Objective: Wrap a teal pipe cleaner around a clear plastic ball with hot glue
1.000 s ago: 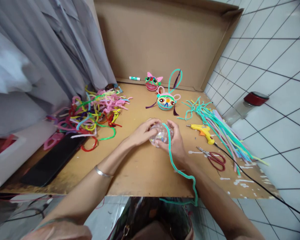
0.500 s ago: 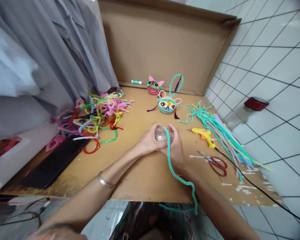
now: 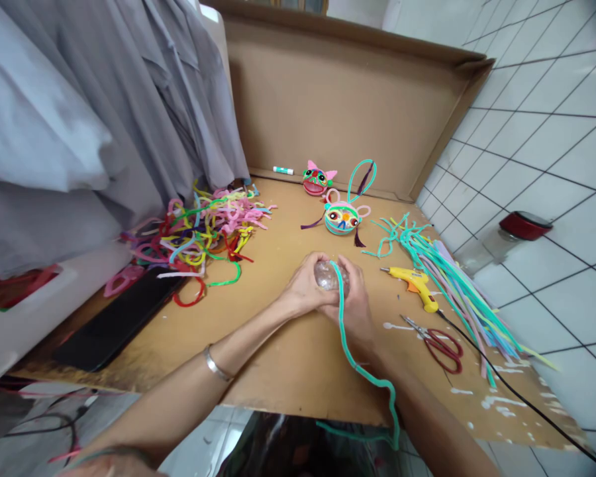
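Between my two hands, over the middle of the table, is a clear plastic ball [image 3: 324,275]. My left hand [image 3: 305,286] wraps round its left side and my right hand [image 3: 356,301] round its right side. A long teal pipe cleaner [image 3: 344,338] lies against the ball at its upper end. From there it runs down past my right wrist and hangs over the table's front edge, bending back near my lap. Whether it is stuck to the ball I cannot tell. Beyond my hands stands a decorated ball head [image 3: 342,217] with pink loop ears, a teal loop and dark tassels.
A second animal head [image 3: 314,180] and a glue stick [image 3: 283,170] lie by the cardboard wall [image 3: 347,106]. Right: yellow glue gun [image 3: 411,285], scissors [image 3: 442,348], straight pipe cleaners [image 3: 464,291], red-lidded jar [image 3: 506,238]. Left: tangled pipe cleaners [image 3: 213,228], black phone-like slab [image 3: 116,324].
The whole view has shifted, so everything sits slightly lower and further right. Both hands keep their hold on the ball, and the teal pipe cleaner still hangs from it.
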### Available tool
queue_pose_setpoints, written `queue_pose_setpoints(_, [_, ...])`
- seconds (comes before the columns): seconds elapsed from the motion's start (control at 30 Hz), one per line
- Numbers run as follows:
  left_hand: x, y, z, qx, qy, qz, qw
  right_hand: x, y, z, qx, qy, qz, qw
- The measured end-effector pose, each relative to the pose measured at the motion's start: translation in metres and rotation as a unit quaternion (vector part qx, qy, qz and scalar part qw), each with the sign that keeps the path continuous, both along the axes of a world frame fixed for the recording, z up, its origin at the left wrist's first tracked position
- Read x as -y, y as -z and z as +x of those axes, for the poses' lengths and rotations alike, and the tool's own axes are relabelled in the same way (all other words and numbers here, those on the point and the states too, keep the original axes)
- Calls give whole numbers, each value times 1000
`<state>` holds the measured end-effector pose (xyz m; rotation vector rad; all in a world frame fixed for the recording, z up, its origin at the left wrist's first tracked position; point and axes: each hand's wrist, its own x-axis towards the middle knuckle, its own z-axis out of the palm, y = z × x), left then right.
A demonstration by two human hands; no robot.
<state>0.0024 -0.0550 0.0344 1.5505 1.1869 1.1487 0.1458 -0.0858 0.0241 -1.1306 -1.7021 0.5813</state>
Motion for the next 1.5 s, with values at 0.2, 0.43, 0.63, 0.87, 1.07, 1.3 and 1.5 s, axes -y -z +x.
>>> queue_pose_setpoints(0.2, [-1,0,1,1,-6,-3,1000,1,-8,6,9,-33,-31,999])
queue_pose_setpoints(0.43, [-3,-1,0,-15,-25,-2,1000,6,-22,15,30,-77,-23,996])
queue_pose_setpoints(0.63, [2,-2,4,-9,-17,16,1000,6,-27,15,7,-71,-17,997])
queue_pose_setpoints(0.87, [10,-2,11,-41,-38,67,996,1,-20,17,-92,-12,-54,994])
queue_pose_setpoints(1.07, [11,-1,10,-63,-38,99,992,-1,-12,22,-118,-2,-82,990])
queue_pose_setpoints(1.3, [13,1,9,-69,-37,129,989,-1,-18,16,-110,26,-52,992])
queue_pose_setpoints(1.5, [13,6,9,-98,-40,238,966,1,-14,11,-119,30,-10,992])
